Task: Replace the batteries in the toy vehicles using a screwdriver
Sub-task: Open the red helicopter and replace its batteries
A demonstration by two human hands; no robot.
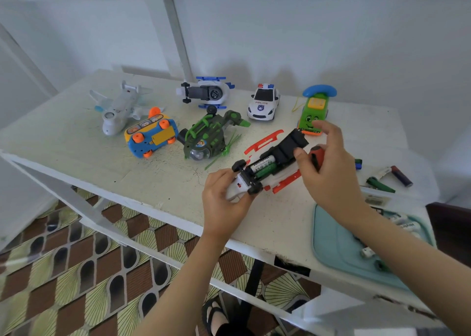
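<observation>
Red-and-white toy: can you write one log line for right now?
left hand grips red-and-white toy | right hand pinches battery cover, screwdriver in palm | batteries sit in open compartment

The left hand [224,198] and right hand [328,167] are bare. Back from the grip, the left forearm [193,279] and right forearm [407,246] run uncovered to the frame's lower edge. Well below the grip, a foot [216,319] wears a black sandal [212,307] with thin straps across the toes, just beside the edge of a dark garment [234,332].
</observation>
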